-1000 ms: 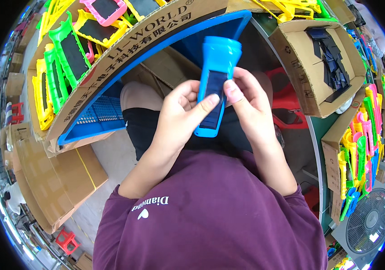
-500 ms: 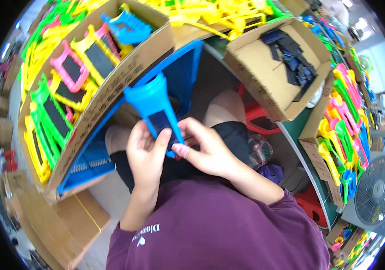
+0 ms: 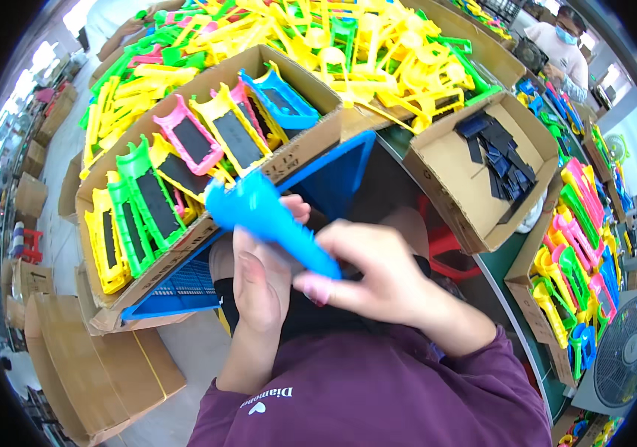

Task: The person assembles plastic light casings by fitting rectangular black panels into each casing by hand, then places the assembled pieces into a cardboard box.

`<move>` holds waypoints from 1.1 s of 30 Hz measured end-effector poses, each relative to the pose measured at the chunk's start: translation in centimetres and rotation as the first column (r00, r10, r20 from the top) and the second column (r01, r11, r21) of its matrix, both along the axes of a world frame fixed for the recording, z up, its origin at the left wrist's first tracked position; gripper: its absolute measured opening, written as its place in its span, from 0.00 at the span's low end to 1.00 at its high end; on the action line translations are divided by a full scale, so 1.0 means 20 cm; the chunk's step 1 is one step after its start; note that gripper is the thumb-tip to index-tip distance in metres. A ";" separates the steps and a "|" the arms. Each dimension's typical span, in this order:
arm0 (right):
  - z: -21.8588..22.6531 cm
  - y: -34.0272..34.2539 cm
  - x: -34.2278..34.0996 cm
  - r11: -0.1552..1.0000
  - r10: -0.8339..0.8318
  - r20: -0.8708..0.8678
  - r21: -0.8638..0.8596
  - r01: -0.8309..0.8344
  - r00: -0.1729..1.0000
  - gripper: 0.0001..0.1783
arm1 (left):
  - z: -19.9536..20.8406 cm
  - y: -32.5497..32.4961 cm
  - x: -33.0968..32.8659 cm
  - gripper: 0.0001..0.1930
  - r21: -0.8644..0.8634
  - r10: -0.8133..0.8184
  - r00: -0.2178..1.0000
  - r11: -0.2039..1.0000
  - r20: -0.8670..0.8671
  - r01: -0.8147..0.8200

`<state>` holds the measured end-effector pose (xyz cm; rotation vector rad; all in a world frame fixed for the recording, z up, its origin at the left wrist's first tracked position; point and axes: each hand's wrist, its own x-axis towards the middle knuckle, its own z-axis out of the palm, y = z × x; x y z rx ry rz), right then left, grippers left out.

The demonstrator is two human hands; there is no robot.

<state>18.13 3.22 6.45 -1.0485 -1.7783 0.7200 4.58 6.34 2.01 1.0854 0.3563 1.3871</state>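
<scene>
A bright blue plastic part (image 3: 277, 226), long and flared at its far left end, is held over my lap, slightly smeared by motion. Its smooth blue side faces up, and its other side is hidden. My left hand (image 3: 260, 287) is wrapped loosely around it from beneath, thumb on the near side and fingertips showing beyond it. The narrow end is gripped by my right hand (image 3: 367, 264), thumb below and fingers over the top. Just past the flared end stands a cardboard box (image 3: 288, 156) of similar yellow, green, pink and blue parts with dark panels.
A shallow carton (image 3: 445, 179) of dark flat pieces sits at the right on a green table (image 3: 508, 287). Yellow parts (image 3: 378, 52) are heaped at the back. Another box of colourful parts (image 3: 572, 253) and a grey fan (image 3: 628, 346) stand farther right. A masked person (image 3: 560, 52) is behind.
The blue part has been turned over, so its dark panel no longer shows. It has swung lower and to the right at its flared end. My view has shifted, showing more of the back.
</scene>
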 end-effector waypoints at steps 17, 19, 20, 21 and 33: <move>0.14 0.82 0.07 0.996 -0.004 0.687 -0.059 0.061 0.726 0.09 | -0.25 -0.08 -0.45 0.13 -0.184 0.067 0.949 0.974 -0.308 -0.128; 0.19 0.88 0.08 0.993 0.108 0.530 -0.105 -0.061 0.841 0.12 | -0.28 -0.09 -0.51 0.12 -0.294 0.107 0.944 0.934 -0.313 -0.204; 0.24 0.91 0.10 0.997 0.068 0.424 -0.051 -0.051 0.903 0.11 | -0.28 -0.10 -0.52 0.10 -0.315 0.131 0.947 0.922 -0.293 -0.225; 0.33 0.96 0.12 0.946 -0.017 0.358 -0.296 0.131 0.933 0.11 | -0.28 -0.11 -0.54 0.10 -0.315 0.140 0.946 0.920 -0.294 -0.234; 0.04 2.13 0.91 0.781 -0.440 0.714 0.004 0.625 0.545 0.31 | -0.24 -0.25 -0.78 0.09 -0.345 0.371 0.832 0.782 -0.413 -0.519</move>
